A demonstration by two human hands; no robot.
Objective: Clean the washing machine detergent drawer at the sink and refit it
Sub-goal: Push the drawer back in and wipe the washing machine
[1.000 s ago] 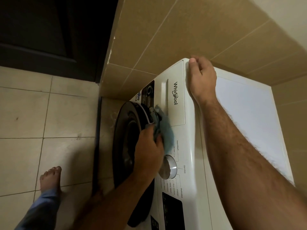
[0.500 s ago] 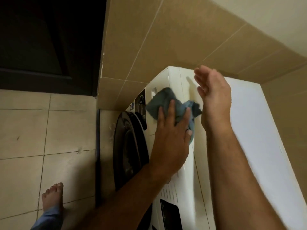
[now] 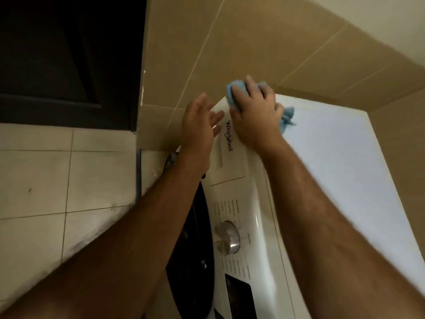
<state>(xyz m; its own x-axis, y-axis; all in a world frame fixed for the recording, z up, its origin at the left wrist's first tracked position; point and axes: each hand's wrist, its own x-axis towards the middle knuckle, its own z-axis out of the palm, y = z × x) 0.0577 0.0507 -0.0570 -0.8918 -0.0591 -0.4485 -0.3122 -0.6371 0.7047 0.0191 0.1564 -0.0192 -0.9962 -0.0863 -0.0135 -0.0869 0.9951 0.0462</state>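
A: Where's the detergent drawer [image 3: 226,155]?

B: Seated in the washing machine [image 3: 264,226], upper corner of the front panel nearest the tiled wall [image 3: 230,42]. Its face sits flush with the panel — brand lettering runs across it.

A: Hands?

B: Right hand [image 3: 253,111] is on the top corner of the machine just above the drawer, fingers curled round a blue cloth [image 3: 236,87]. The cloth bunches out beyond the fingertips and trails from under the hand onto the white lid. Whether the palm presses the cloth flat, I can't tell.

A: Left?

B: Left hand [image 3: 199,125] holds nothing. Fingers straight and slightly spread, just beside the drawer's outer edge. Can't tell if the fingertips actually touch the panel. There's a ring on one finger.

A: Rest of the front?

B: Silver program dial [image 3: 227,237] is further along the panel from the drawer, with small printed labels round it. A dark display [image 3: 240,295] sits beyond that, near the frame's bottom edge. The dark round door [image 3: 195,238] is below the panel, partly hidden by the left forearm.

A: Surroundings?

B: The machine stands in a corner of tan wall tiles. Pale floor tiles [image 3: 46,180] are on the left, and a dark door or cabinet [image 3: 69,54] is upper left — too dim to say which.
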